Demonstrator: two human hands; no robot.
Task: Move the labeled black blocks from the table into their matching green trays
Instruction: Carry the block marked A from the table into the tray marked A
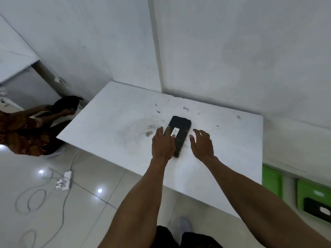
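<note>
One black block (179, 135) is seen lying flat on the white counter (114, 122), a little right of its middle, with a white label (174, 131) on its top face; a mark like the letter A is drawn on the label. The left hand (163, 144) is laid over the left edge of the block, its fingers stretched and resting on the block near the label, so the hand is not closed around anything. The right hand (202, 144) is held wide, with spread fingers, just beside the right edge of the block; whether it touches the block cannot be told. At the right, lower than the counter, two green trays are seen. In the nearer green tray (304, 190) a second black block (317, 209) with a white label is placed. The other green tray (270, 178) is partly hidden by the counter edge. On the floor at the left, a power strip (64, 180) with cables is lying, and another person (26, 133) is crouched there.
</note>
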